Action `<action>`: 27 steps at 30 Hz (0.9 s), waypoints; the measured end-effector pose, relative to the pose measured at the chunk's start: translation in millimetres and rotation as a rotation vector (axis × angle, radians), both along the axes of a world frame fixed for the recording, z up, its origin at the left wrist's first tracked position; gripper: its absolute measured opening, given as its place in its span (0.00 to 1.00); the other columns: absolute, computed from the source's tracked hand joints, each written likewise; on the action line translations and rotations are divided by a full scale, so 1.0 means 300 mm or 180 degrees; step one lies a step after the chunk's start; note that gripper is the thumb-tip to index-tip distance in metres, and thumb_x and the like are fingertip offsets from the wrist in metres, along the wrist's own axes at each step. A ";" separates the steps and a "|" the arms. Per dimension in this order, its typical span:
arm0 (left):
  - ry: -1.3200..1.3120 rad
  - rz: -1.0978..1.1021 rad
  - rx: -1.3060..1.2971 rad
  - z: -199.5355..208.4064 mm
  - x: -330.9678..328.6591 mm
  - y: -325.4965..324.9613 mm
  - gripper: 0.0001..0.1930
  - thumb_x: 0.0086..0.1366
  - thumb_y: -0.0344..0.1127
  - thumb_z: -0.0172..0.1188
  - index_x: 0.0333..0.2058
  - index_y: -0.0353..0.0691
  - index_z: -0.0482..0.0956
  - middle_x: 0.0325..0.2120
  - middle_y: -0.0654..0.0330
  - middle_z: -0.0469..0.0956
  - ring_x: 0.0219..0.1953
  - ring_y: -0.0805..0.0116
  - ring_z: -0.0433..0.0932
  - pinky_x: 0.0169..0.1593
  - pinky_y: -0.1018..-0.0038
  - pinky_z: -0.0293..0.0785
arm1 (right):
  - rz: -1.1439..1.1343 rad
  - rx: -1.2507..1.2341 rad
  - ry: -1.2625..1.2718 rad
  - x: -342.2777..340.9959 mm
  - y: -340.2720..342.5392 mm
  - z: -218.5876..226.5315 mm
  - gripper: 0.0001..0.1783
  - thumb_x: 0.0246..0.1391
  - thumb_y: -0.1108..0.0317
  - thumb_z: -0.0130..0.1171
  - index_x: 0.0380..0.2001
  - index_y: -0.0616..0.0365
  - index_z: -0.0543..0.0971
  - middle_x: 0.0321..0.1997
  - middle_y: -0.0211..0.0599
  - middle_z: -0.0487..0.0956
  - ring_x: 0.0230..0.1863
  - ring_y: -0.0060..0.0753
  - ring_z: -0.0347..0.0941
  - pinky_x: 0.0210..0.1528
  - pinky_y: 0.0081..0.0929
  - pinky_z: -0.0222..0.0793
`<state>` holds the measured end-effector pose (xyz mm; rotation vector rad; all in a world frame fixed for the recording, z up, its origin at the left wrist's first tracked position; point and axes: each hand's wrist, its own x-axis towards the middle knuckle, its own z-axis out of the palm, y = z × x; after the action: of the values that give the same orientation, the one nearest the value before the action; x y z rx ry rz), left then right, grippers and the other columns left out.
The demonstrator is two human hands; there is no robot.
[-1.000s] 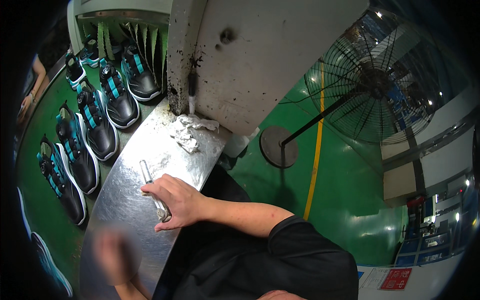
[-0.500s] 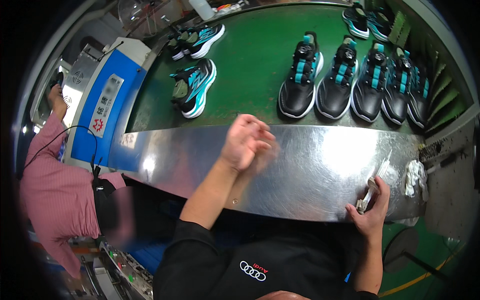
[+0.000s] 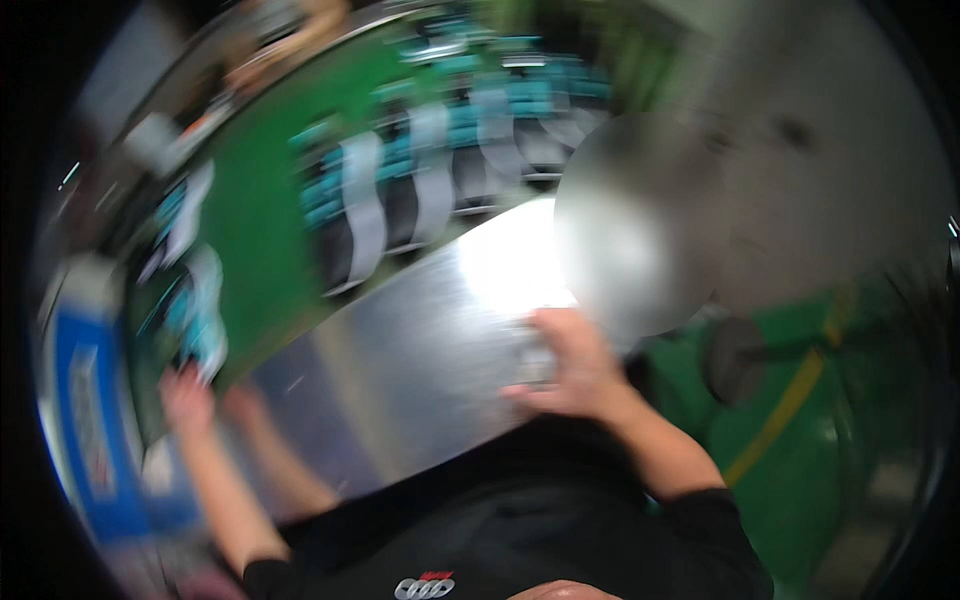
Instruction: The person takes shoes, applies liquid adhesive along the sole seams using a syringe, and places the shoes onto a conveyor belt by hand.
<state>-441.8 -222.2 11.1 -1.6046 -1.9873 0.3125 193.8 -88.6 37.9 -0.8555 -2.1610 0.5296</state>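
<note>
Lying on the green surface [image 3: 255, 225]: turquoise-and-white shoe [image 3: 200, 312], at left, near the metal ledge [image 3: 405, 360].
Left hand [image 3: 187, 400]: at the shoe's near end; blur hides whether it grips.
Right hand [image 3: 577, 368]: curled around a blurred pale object [image 3: 538, 360] above the ledge.
Shoe row [image 3: 430, 170]: farther back, also blurred.

Black shirt [image 3: 520, 500], short sleeves [image 3: 715, 540]. Bare forearms [image 3: 230, 490] down to left hand [image 3: 188, 400] and right hand [image 3: 580, 370]. Chest print between hands, nearer body: linked pale rings [image 3: 424, 586], small red mark [image 3: 437, 575] above, blurred.
</note>
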 end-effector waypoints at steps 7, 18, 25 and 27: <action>-0.3700 0.0950 0.1096 -0.144 0.145 0.148 0.15 0.59 0.37 0.51 0.44 0.37 0.72 0.39 0.50 0.75 0.45 0.52 0.71 0.49 0.58 0.67 | 0.0037 0.0207 0.0295 0.034 0.086 -0.052 0.42 0.38 0.45 0.65 0.52 0.58 0.63 0.34 0.39 0.67 0.36 0.40 0.64 0.40 0.35 0.62; -0.5234 0.1121 0.0799 -0.037 0.445 0.123 0.22 0.59 0.44 0.55 0.47 0.36 0.69 0.37 0.51 0.74 0.41 0.59 0.72 0.45 0.63 0.69 | 0.0110 0.0213 0.0447 -0.047 0.053 -0.059 0.45 0.35 0.43 0.65 0.53 0.56 0.61 0.34 0.38 0.66 0.37 0.41 0.63 0.42 0.37 0.61; -0.6391 0.1359 -0.0319 0.134 0.519 -0.014 0.27 0.58 0.49 0.58 0.49 0.35 0.67 0.36 0.52 0.74 0.39 0.63 0.72 0.42 0.65 0.70 | 0.0122 0.0277 0.0591 -0.039 0.043 -0.046 0.49 0.32 0.38 0.65 0.53 0.57 0.62 0.35 0.39 0.67 0.38 0.42 0.63 0.42 0.37 0.61; -0.6964 0.1190 -0.3244 0.171 0.389 0.031 0.28 0.58 0.51 0.59 0.49 0.35 0.66 0.35 0.52 0.74 0.38 0.64 0.72 0.42 0.66 0.70 | 0.0107 0.0353 0.0598 -0.054 0.041 -0.054 0.49 0.32 0.37 0.65 0.53 0.57 0.62 0.35 0.40 0.67 0.37 0.42 0.64 0.42 0.37 0.61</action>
<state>-325.0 -212.8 62.3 -2.4098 -4.1706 -1.0445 177.5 -76.3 21.7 -0.6823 -2.0157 0.4820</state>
